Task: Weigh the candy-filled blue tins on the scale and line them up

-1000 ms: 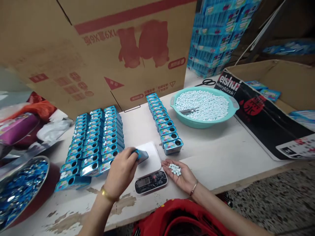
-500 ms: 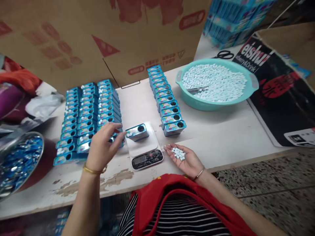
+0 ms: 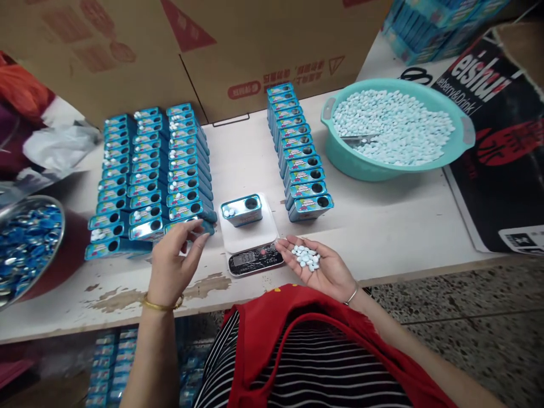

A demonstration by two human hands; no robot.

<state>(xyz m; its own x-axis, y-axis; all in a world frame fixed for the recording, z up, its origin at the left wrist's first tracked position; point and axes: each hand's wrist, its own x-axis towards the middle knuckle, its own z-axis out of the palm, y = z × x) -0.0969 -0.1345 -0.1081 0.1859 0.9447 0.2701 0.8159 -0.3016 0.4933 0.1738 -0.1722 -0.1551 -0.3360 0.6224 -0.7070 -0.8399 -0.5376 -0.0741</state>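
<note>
carton (image 3: 238, 48) behind rows of tins (image 3: 147, 177)

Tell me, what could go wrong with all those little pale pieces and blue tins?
The loose pale pieces on the open right hand might roll off if it tilts. Pieces on top of the tin on the scale could fall if it's bumped. The left hand is close to the nearest tin row and might knock one over.
</note>
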